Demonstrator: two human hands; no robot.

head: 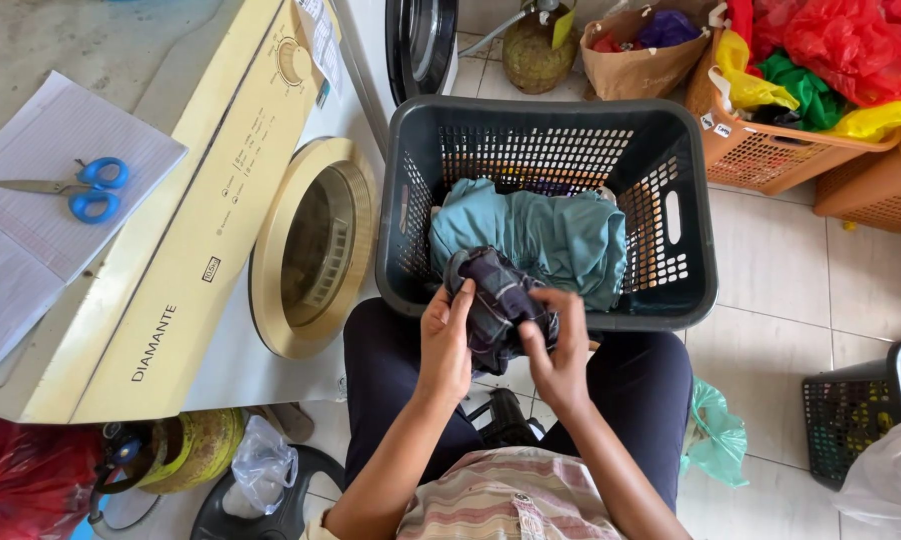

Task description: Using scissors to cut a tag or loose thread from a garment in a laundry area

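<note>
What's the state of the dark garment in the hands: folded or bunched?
Bunched. The dark garment is a crumpled wad over the basket's near rim, gripped by the left hand and right hand, with no flat folds.

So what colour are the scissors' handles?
Blue, on the scissors; clearest in the head view.

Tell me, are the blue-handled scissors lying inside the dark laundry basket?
No, the scissors lie on lined paper on top of the machine, well apart from the dark basket.
</note>
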